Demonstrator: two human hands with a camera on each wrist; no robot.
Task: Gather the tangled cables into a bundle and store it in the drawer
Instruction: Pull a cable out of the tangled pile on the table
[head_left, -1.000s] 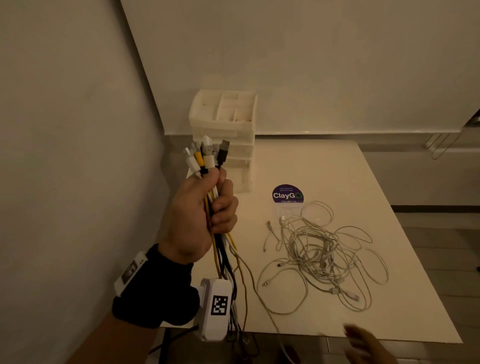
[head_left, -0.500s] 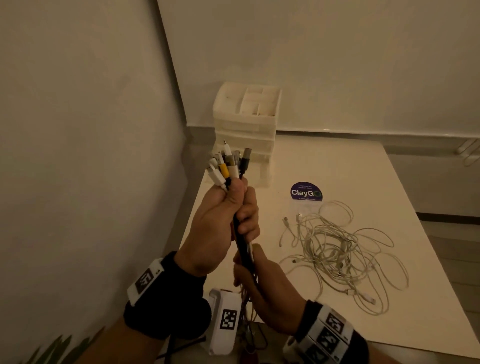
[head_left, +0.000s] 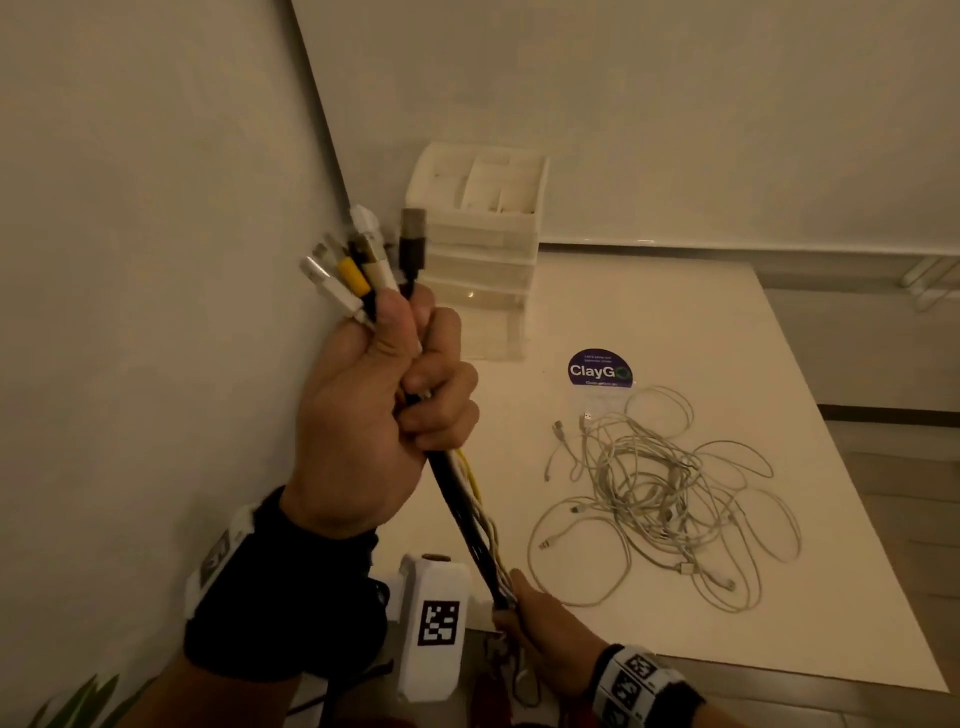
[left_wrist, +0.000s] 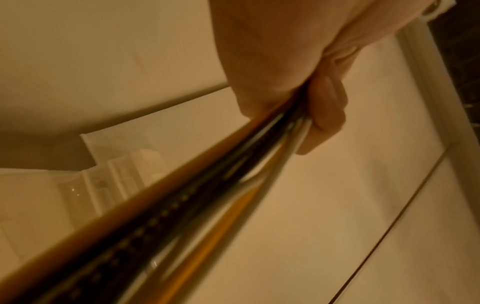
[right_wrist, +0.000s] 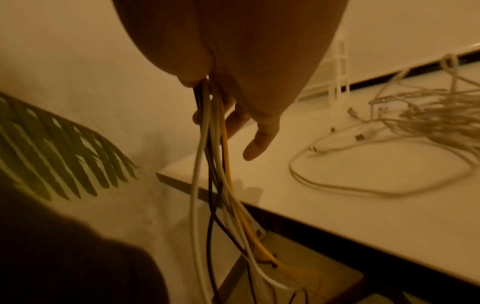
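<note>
My left hand (head_left: 415, 374) is raised in a fist round a cable bundle (head_left: 462, 499) of black, white and yellow leads. The bundle's plugs (head_left: 363, 260) fan out above the fist. The leads run taut down to my right hand (head_left: 511, 608), which grips them near the table's front edge. In the left wrist view the cable bundle (left_wrist: 207, 195) passes blurred under my curled fingers (left_wrist: 327, 107). Below the right hand, the loose leads (right_wrist: 210, 164) hang past the table edge. A tangle of white cables (head_left: 660, 493) lies on the table. The white drawer unit (head_left: 478, 249) stands in the corner.
The table (head_left: 701, 312) meets walls on the left and at the back. A round purple ClayGo sticker (head_left: 600, 369) lies between the drawer unit and the tangle. A green plant leaf (right_wrist: 52, 154) is at floor level left of the table corner (right_wrist: 166, 174).
My right hand came up from the lower right, took the bundle just below the left fist, then slid down the leads to the table's front edge. The leads are now pulled straight.
</note>
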